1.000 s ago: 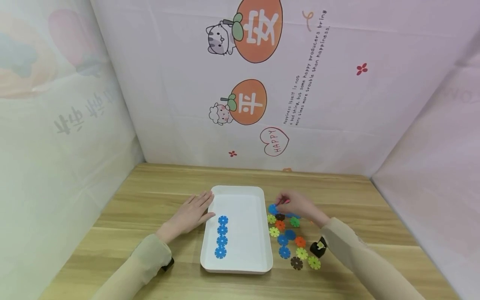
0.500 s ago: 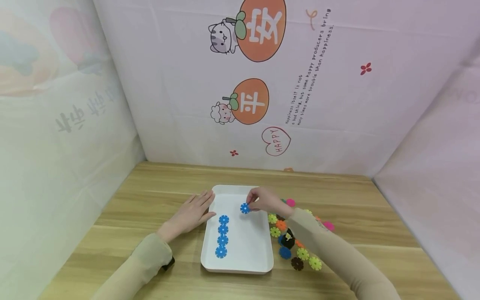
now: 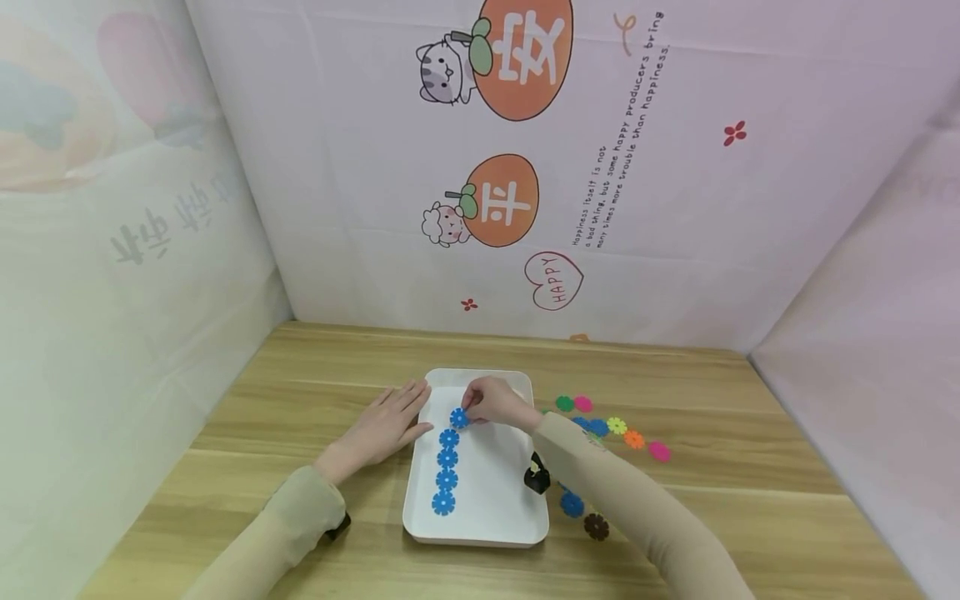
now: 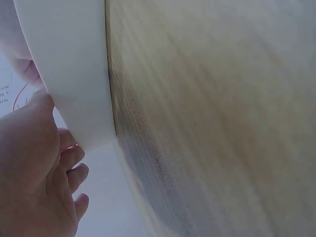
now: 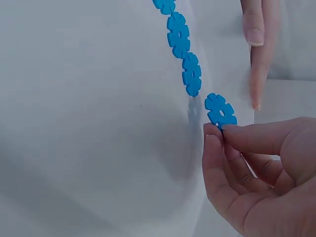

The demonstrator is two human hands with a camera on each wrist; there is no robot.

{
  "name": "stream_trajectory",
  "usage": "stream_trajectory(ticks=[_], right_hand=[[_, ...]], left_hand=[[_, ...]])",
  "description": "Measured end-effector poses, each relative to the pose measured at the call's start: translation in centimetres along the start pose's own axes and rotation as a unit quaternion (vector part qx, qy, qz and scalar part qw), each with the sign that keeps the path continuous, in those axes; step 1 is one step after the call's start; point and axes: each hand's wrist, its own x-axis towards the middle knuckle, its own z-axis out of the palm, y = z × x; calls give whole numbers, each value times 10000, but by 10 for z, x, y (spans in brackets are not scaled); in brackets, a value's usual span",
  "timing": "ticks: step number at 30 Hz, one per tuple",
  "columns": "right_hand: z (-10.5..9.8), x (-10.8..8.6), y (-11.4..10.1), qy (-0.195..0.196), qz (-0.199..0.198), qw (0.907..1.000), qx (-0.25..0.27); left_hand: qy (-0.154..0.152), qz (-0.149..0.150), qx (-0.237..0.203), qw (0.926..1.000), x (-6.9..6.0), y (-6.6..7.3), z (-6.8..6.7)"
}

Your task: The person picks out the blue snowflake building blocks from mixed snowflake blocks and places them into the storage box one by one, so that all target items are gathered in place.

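My right hand (image 3: 498, 402) pinches a blue snowflake disc (image 5: 221, 110) by its edge, between thumb and fingers, over the white tray (image 3: 502, 492). In the right wrist view the held disc stands a little apart from the end of a row of blue discs (image 3: 447, 458). That row lies along the tray's left side. My left hand (image 3: 378, 432) rests with fingers extended against the tray's left rim; in the left wrist view its fingers (image 4: 74, 177) touch the outer wall of the tray.
Loose discs lie on the wooden table right of the tray, among them green (image 3: 565, 403), pink (image 3: 659, 452), orange (image 3: 633, 439) and brown (image 3: 596, 526) ones. My right forearm (image 3: 637, 500) covers part of that pile. A printed cloth wall (image 3: 360, 250) stands behind the table.
My right hand has taken a blue disc from the loose pile and carried it left over the tray, to the far end of the row. The left hand has stayed put.
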Motion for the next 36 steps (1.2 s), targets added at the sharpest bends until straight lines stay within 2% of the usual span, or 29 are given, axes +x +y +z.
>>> stream_trajectory(ticks=[4,13,29,36], right_hand=[[3,4,-1,20,-83,10000,-40],[10,10,-5,93,108,9998,-119],[13,13,-8,47,157,9996,-228],[12,13,-7,78,51,9996,-284]], left_hand=[[38,19,-2,10000,1,0,0],[66,58,-18,10000,0,1,-1],[54,105,79,9999,0,0,-1],[74,93,19,9999,0,0,-1]])
